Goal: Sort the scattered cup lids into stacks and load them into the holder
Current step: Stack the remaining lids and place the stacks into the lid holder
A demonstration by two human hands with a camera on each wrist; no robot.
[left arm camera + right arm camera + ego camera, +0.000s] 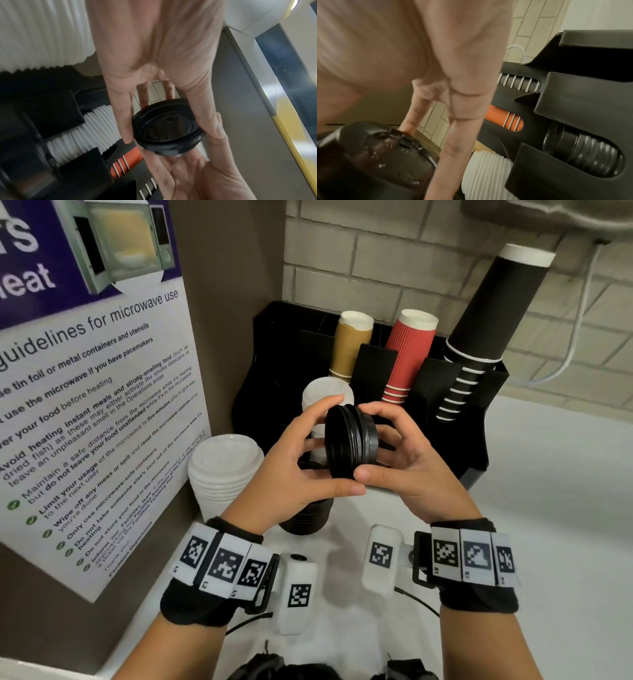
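A short stack of black cup lids [351, 440] is held on edge between both hands, just in front of the black holder [479, 446]. My left hand [337, 445] grips its left face with thumb below and fingers above. My right hand [371, 441] grips the right face the same way. In the left wrist view the black lids [169, 128] show their hollow underside; in the right wrist view the black lids [385, 155] show their tops. White lids [325, 402] fill one holder slot behind the hands, and black lids [583, 152] lie in another.
A tall white lid stack [224, 470] and a black lid stack [305, 518] stand on the white counter at left, close to a microwave poster [96, 405]. Tan cups [351, 344], red cups [407, 354] and black cups [479, 337] lean in the holder's rear slots.
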